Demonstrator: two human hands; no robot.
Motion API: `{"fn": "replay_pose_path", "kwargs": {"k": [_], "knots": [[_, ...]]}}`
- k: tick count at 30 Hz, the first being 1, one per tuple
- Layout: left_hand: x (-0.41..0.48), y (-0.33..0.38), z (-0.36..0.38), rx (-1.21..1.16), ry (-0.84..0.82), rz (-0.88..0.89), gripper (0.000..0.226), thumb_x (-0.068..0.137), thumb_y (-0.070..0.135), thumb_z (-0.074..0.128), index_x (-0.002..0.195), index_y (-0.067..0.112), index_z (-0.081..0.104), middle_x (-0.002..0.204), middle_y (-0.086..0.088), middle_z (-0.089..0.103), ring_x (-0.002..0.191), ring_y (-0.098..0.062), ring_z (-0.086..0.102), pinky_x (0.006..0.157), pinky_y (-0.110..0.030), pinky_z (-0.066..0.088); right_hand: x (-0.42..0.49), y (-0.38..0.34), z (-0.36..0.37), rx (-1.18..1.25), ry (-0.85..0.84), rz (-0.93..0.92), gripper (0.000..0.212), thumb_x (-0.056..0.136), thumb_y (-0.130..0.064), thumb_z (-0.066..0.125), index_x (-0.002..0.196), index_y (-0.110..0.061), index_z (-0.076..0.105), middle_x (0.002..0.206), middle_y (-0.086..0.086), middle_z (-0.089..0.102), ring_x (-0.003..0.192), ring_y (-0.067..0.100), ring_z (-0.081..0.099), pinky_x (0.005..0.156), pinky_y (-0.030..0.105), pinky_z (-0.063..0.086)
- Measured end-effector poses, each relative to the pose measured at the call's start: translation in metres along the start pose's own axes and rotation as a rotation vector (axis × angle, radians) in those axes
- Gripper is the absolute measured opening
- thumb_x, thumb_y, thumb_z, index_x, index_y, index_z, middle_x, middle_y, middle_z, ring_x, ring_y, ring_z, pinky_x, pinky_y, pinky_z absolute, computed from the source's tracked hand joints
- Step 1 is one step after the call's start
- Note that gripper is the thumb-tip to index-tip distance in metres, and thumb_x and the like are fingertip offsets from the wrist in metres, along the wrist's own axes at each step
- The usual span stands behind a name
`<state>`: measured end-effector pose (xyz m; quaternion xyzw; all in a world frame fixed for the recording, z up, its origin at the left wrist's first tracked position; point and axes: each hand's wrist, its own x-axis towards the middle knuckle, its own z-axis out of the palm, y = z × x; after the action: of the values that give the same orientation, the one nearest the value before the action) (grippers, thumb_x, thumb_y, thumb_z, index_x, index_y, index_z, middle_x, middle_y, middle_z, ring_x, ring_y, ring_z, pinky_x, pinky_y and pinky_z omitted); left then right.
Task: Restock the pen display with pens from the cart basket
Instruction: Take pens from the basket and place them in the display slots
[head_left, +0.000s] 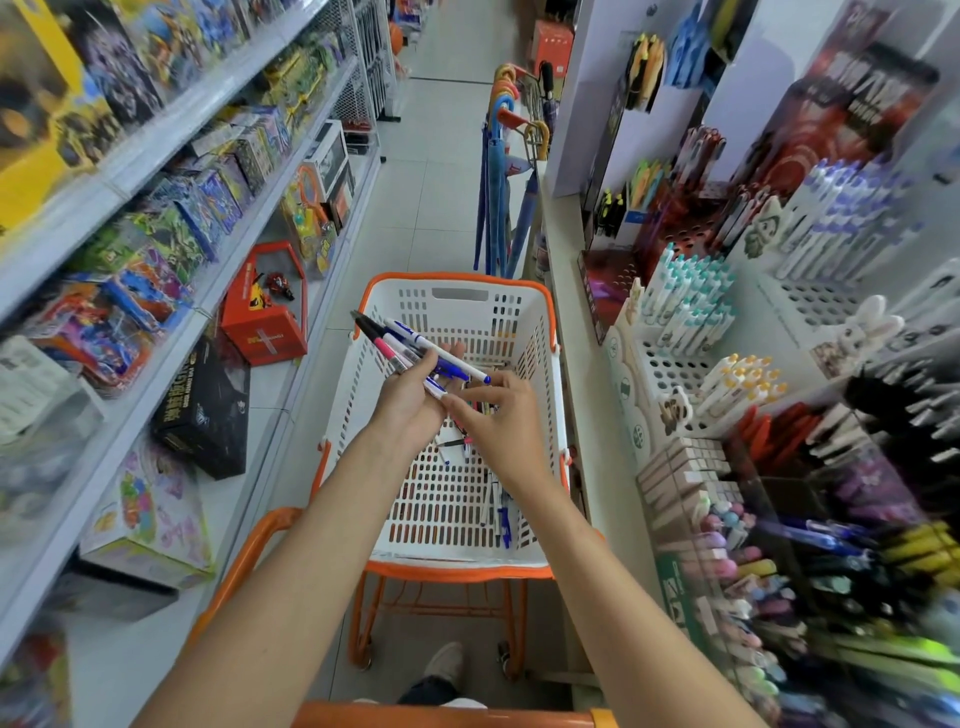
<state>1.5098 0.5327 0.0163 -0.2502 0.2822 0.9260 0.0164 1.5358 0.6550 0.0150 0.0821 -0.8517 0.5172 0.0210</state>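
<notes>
A white cart basket (535, 332) with an orange rim sits on an orange cart in front of me. My left hand (410, 410) holds a bunch of pens (410, 348) above the basket; they fan out up and to the left, white, blue, pink and black. My right hand (498, 421) is beside it with fingers curled at the lower ends of the pens, and I cannot tell whether it pinches one. More loose pens (498, 509) lie on the basket floor. The pen display (691, 306) with racks of upright pens stands to the right.
Toy boxes fill the shelves (156, 218) on the left, and a red box (265, 306) and a black box (202, 410) stand on the floor. Umbrellas (498, 182) hang ahead of the cart. Markers and erasers (727, 545) crowd the near right shelf.
</notes>
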Motion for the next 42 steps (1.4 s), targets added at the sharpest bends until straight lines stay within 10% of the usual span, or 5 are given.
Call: {"fn": "replay_pose_path", "kwargs": {"k": [6, 12, 26, 33, 42], "knots": [[0.003, 0.012, -0.005, -0.121, 0.015, 0.038, 0.022, 0.102, 0.006, 0.048, 0.122, 0.002, 0.055, 0.115, -0.016, 0.064, 0.085, -0.020, 0.074, 0.061, -0.032, 0.060, 0.003, -0.001, -0.015, 0.211, -0.034, 0.119, 0.003, 0.085, -0.017, 0.077, 0.086, -0.015, 0.077, 0.086, -0.001, 0.072, 0.082, 0.013, 0.066, 0.079, 0.037, 0.058], [0.002, 0.031, -0.016, 0.054, 0.073, 0.071, 0.010, 0.103, 0.008, 0.048, 0.098, 0.003, 0.055, 0.088, -0.009, 0.058, 0.073, -0.018, 0.065, 0.068, -0.033, 0.058, 0.022, -0.003, -0.057, 0.553, 0.159, 0.138, 0.008, 0.094, -0.006, 0.062, 0.097, -0.012, 0.067, 0.082, 0.000, 0.072, 0.079, 0.015, 0.069, 0.081, 0.029, 0.056], [-0.040, -0.013, 0.015, 0.716, -0.502, -0.281, 0.020, 0.101, 0.011, 0.050, 0.120, 0.010, 0.056, 0.091, -0.009, 0.068, 0.089, -0.025, 0.066, 0.091, -0.061, 0.052, 0.043, -0.009, -0.066, 0.198, 0.224, 0.067, 0.021, 0.098, -0.012, 0.059, 0.114, -0.006, 0.071, 0.097, -0.007, 0.072, 0.085, -0.006, 0.066, 0.079, 0.014, 0.053], [-0.036, -0.051, 0.042, 0.726, -0.543, -0.361, 0.022, 0.101, 0.012, 0.050, 0.120, 0.002, 0.055, 0.080, -0.006, 0.056, 0.064, -0.012, 0.054, 0.064, -0.029, 0.054, 0.014, 0.001, -0.125, 0.147, 0.323, 0.144, 0.032, 0.102, -0.020, 0.053, 0.132, -0.012, 0.063, 0.120, -0.002, 0.069, 0.106, 0.003, 0.064, 0.093, 0.020, 0.050], [-0.071, -0.142, 0.100, 0.802, -0.758, -0.359, 0.008, 0.100, 0.013, 0.052, 0.098, 0.008, 0.058, 0.070, -0.003, 0.050, 0.055, -0.011, 0.046, 0.055, -0.028, 0.037, -0.071, 0.003, -0.219, 0.010, 0.622, 0.144, 0.038, 0.098, -0.014, 0.060, 0.136, -0.011, 0.057, 0.115, -0.009, 0.063, 0.099, -0.007, 0.060, 0.088, 0.011, 0.049]]}}
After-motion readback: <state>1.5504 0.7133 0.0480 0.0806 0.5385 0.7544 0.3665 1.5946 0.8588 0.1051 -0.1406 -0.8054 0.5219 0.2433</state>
